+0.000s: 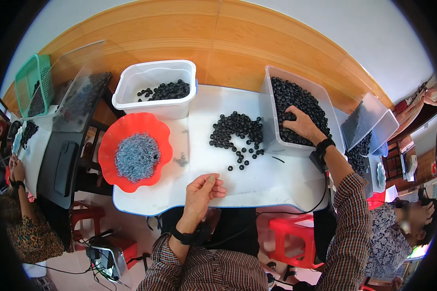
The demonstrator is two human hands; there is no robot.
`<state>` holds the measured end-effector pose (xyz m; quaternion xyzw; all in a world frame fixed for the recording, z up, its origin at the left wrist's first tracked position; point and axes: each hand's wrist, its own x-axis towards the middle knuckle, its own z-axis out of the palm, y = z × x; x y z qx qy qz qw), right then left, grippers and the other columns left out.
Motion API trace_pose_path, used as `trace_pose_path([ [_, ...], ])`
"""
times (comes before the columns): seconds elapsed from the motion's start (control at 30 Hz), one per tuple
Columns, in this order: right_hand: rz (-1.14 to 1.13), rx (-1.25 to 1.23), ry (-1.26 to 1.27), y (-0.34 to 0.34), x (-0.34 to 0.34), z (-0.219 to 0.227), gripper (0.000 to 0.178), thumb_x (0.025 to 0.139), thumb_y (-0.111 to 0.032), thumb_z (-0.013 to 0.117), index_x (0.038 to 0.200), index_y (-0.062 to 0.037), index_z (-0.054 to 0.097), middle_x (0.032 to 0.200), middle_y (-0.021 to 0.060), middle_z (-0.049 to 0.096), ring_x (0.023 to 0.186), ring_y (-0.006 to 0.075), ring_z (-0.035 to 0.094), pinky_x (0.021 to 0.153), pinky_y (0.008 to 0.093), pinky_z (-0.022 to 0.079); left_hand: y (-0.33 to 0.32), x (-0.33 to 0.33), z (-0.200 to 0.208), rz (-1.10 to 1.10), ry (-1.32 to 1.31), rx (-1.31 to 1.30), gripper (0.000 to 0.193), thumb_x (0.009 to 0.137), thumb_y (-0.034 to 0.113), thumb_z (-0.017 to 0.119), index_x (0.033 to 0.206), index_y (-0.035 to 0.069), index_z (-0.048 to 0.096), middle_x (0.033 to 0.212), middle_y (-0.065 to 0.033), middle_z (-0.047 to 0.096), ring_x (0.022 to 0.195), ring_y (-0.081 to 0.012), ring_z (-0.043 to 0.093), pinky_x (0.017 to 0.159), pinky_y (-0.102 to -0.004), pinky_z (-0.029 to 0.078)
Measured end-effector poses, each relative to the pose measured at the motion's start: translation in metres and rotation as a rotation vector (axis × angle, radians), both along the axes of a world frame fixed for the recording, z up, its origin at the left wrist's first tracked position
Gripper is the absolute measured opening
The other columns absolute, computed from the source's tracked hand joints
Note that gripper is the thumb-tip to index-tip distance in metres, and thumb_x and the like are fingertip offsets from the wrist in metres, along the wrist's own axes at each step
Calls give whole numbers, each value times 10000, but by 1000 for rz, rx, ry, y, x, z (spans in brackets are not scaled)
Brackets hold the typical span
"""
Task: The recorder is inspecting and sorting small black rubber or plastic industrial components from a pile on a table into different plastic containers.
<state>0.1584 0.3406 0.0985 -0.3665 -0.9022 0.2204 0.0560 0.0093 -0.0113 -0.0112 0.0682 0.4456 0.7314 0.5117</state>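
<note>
My right hand (303,125) reaches into a clear plastic bin at the right, its fingers curled among small round black pieces (296,92). Some of these pieces lie between thumb and fingers; how many is hidden. My left hand (204,193) hovers over the table's near edge, fingers loosely bent and slightly apart, with nothing visible in it. Ahead of it, a loose pile of the same black pieces (235,130) spreads over the white tabletop (204,109). Several of these show a hole or recess in the middle.
A red scalloped bowl (163,140) holds small clear bluish pieces. Behind it stands a white tub (153,108) partly filled with black parts. A thin black strip (278,159) lies near the bin (286,145). Red stools (294,237) stand below. Other people sit at both sides.
</note>
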Motion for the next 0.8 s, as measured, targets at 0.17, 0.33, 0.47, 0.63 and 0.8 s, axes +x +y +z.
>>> trace_pose_path([
  [0.17,-75,113,94,5,4,-9,471,751,-283,679,1134,-16,620,1073,268,659,1010,377,645,916,389,486,0,0,0,-14,-17,12,228,1003,141,539,1105,-47,618,927,-122,669,746,-202,686,694,-313,591],
  [0.33,-86,111,158,3,5,-3,239,775,-210,661,967,-68,645,825,216,665,775,308,661,755,370,512,-1,0,-1,-7,-19,9,229,1001,146,546,1103,-45,619,932,-120,664,753,-199,687,706,-307,590],
  [0.47,-49,198,239,-3,3,0,166,785,-178,653,909,-72,628,722,181,632,663,265,619,675,366,499,0,0,-1,-12,-5,27,227,1002,138,539,1108,-45,619,934,-122,672,763,-216,694,714,-327,596],
  [0.63,-121,173,304,-34,-15,32,163,788,-158,650,923,-71,622,751,166,627,638,245,580,643,353,480,1,8,-7,18,42,25,227,1006,127,530,1121,-52,609,930,-119,668,768,-216,693,736,-331,597],
  [0.8,158,308,487,-90,-44,47,118,766,-75,649,874,-76,603,777,133,616,736,275,591,685,357,492,11,23,-7,239,905,8,445,863,120,724,1216,-74,534,1192,-230,571,1020,-285,640,844,-366,553],
])
